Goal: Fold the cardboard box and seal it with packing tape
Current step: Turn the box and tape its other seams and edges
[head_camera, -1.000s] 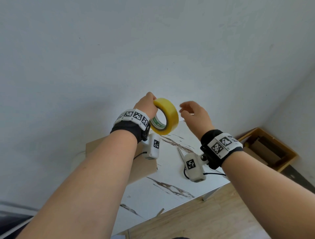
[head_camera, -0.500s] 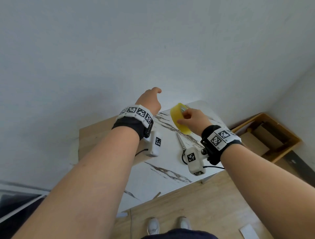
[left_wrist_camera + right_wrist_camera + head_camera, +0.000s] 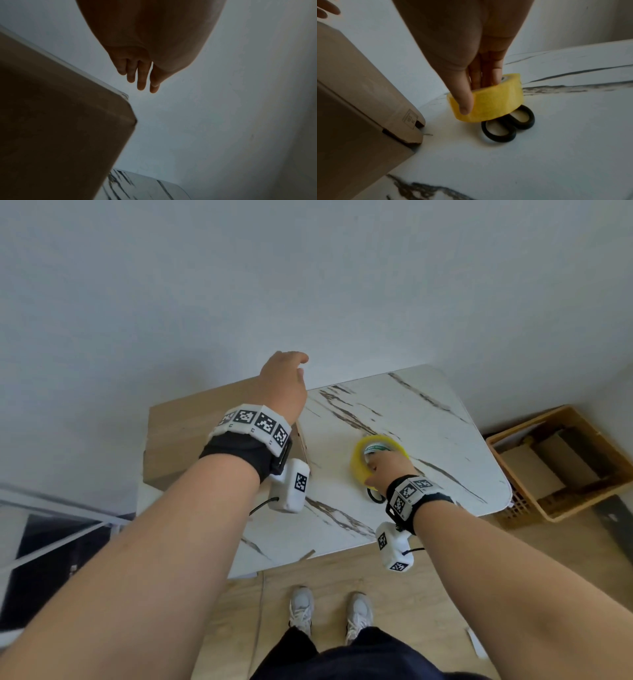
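Note:
A brown cardboard box [image 3: 191,433] stands at the left end of the marble table [image 3: 428,419]. My left hand [image 3: 284,378] hovers over the box's far right corner with relaxed, straight fingers [image 3: 141,79] and holds nothing. My right hand [image 3: 385,470] pinches a yellow roll of packing tape [image 3: 359,463], thumb on the outer face and fingers inside the core. In the right wrist view the tape [image 3: 493,101] hangs low over the black handles of scissors [image 3: 508,127] lying on the table, right of the box [image 3: 359,108].
A wooden crate [image 3: 561,460] with flat cardboard pieces stands on the floor right of the table. A white wall runs behind the table. My shoes [image 3: 329,611] are on the wooden floor at the table's near edge. A pale frame [image 3: 51,535] sits at the left.
The tape passed from my left hand to my right hand, which carried it down to the table over the scissors. My left hand let go and moved out over the box.

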Demonstrator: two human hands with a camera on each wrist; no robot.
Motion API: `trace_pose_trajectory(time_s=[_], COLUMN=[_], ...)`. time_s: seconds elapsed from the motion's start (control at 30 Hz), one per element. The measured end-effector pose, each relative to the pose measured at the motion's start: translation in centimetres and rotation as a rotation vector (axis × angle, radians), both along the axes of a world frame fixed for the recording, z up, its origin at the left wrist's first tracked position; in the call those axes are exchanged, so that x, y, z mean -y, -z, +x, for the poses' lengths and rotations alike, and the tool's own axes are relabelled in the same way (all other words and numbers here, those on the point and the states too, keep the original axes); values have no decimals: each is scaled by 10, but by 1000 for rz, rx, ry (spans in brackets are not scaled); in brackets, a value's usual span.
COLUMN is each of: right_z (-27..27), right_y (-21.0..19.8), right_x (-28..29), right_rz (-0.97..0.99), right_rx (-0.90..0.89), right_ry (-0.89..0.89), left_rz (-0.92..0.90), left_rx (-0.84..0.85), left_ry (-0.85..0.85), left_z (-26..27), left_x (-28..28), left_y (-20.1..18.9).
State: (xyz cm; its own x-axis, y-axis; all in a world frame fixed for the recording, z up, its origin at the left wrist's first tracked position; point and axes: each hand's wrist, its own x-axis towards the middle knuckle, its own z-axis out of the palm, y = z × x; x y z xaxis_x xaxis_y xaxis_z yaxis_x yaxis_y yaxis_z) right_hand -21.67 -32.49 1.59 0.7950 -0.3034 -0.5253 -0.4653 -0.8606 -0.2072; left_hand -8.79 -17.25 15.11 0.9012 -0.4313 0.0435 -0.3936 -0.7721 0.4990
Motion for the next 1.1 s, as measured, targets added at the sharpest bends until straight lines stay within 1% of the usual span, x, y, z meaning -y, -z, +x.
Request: trace_pose_trajectory(time_s=[0.13, 0.27, 0.3, 0.37, 0.47, 0.57, 0.63, 0.7, 0.77, 0.83, 0.9, 0.97, 1.1], right_z=[0, 4, 6, 13, 28, 49, 61, 68, 73, 75, 76, 77, 81], right_y=[9, 6, 2, -10, -40, -68, -83, -95, -103, -104, -101, -98, -95], right_x=[-5, -3, -3, -3, -9, -22, -34, -47, -57, -65, -71, -76, -84], right_rz=[-24, -11, -3, 42, 266, 510, 698, 887, 1035, 1122, 1109, 1024, 955], right_rx=[-20, -58, -45, 56, 278, 439, 472, 451, 407, 415, 499, 593, 641], right_ry=[-8, -21, -11, 63, 266, 397, 499, 609, 686, 714, 709, 707, 750], left_rz=[-23, -10, -7, -9, 21, 113, 230, 333, 361, 350, 331, 331, 324], left_rx=[12, -14, -16, -26, -32, -21, -5, -4, -18, -20, -12, 7, 16], left_ry=[-51, -108, -119, -134, -128, -90, -58, -30, -18, -17, -17, -16, -16], left_z=[-2, 1, 1, 1, -2, -1, 1, 2, 1, -1, -1, -1, -4], left_x=[-14, -30, -34, -41, -50, -61, -70, -75, -77, -77, -77, -78, -77], left_y=[-3, -5, -6, -8, -7, -1, 4, 11, 18, 22, 24, 26, 27])
